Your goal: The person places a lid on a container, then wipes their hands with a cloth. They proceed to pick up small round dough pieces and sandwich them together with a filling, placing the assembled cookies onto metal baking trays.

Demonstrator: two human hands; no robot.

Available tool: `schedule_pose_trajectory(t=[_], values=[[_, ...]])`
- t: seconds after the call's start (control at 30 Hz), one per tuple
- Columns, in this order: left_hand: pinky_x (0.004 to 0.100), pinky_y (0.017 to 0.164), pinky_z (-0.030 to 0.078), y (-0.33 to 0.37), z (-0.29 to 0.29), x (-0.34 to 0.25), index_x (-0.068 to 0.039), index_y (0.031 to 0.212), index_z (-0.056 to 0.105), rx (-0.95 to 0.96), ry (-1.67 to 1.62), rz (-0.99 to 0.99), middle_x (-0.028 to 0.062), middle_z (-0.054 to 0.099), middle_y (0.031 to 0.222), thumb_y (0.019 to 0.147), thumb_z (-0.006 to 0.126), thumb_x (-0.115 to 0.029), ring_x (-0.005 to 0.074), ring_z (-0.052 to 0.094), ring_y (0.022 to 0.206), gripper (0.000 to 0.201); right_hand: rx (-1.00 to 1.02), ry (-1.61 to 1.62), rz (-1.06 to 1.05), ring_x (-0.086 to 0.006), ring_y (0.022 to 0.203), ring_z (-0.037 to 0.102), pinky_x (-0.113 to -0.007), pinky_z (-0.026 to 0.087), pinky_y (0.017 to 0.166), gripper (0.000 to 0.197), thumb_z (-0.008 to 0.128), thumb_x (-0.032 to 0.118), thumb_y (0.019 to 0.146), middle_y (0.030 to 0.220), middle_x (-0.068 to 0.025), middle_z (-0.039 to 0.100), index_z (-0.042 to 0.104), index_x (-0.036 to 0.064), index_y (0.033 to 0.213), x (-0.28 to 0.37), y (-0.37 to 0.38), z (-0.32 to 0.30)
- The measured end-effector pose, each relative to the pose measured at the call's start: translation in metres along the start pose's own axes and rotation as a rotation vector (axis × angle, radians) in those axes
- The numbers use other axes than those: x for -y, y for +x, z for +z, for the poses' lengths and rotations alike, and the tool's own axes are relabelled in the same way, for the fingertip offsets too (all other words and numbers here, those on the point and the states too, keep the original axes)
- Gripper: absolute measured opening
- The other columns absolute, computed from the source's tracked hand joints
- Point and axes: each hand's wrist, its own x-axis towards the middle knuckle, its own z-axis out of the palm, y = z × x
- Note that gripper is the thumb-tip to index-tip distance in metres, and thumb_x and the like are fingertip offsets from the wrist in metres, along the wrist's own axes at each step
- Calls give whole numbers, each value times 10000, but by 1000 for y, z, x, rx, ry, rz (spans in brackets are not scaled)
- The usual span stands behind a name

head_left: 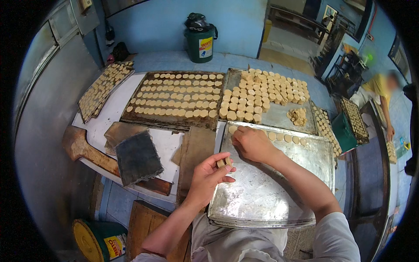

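In my left hand (205, 178), thumb and fingers curl around a few small pale dough rounds (224, 163), held over the near-left edge of a shiny metal baking tray (266, 196). Along that tray's far edge runs a row of flat dough rounds (288, 138), with another at the left end. My right hand (253, 144) bends down over this row near the far-left corner. Its fingers are closed and pointing at the tray; whatever lies under the fingertips is hidden. Beyond it, stacks of dough rounds (244, 107) crowd another tray, beside a crumpled dough lump (297, 116).
A dark tray (126, 114) carries several rows of rounds; another filled tray (104, 89) leans at far left. Dark cloth pads (139, 158) and a rusty metal piece (98, 150) lie left. Green buckets (200, 43) stand around. A person in yellow (377, 87) works at right.
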Motion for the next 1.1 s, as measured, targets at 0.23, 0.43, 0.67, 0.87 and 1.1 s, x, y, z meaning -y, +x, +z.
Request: schedule_pose_trajectory(t=[0.23,0.43,0.67,0.87,1.1], values=[[368,838,626,3,9,3,-29,1257,615,-30,-144,24,155,692,1266,1038,648,-47,254,716,1076,221,-42,175,93,-402,910,705,-504,571,786,183,711,212,968,1018,-150,678,696,30,985,-11,-10,-23],[358,826,623,5,0,10,-54,1169,628,30,-262,3,187,701,1313,1056,614,-98,269,724,1084,122,-63,50,181,-399,890,703,-512,563,770,183,741,218,953,1028,-159,672,695,41,967,11,-6,9],[376,853,643,-6,-9,0,-45,1146,642,-34,-173,12,189,694,1344,1065,625,-81,290,727,1160,89,-159,233,170,-397,906,719,-512,571,788,90,707,110,935,1005,-190,710,714,46,997,-25,0,-27],[382,849,665,-1,1,5,-16,1103,641,-43,-20,95,169,694,1290,1037,672,-23,268,732,1131,74,-385,-398,228,-410,1017,703,-485,585,825,259,730,56,913,1208,-188,695,728,10,1168,-56,-21,-66],[373,806,680,4,-7,8,-13,1072,637,-35,91,111,150,688,1247,1033,671,-9,244,735,1086,52,155,772,189,-200,812,669,-363,525,736,242,747,239,1015,873,-111,723,720,-2,1025,52,-27,-43]])
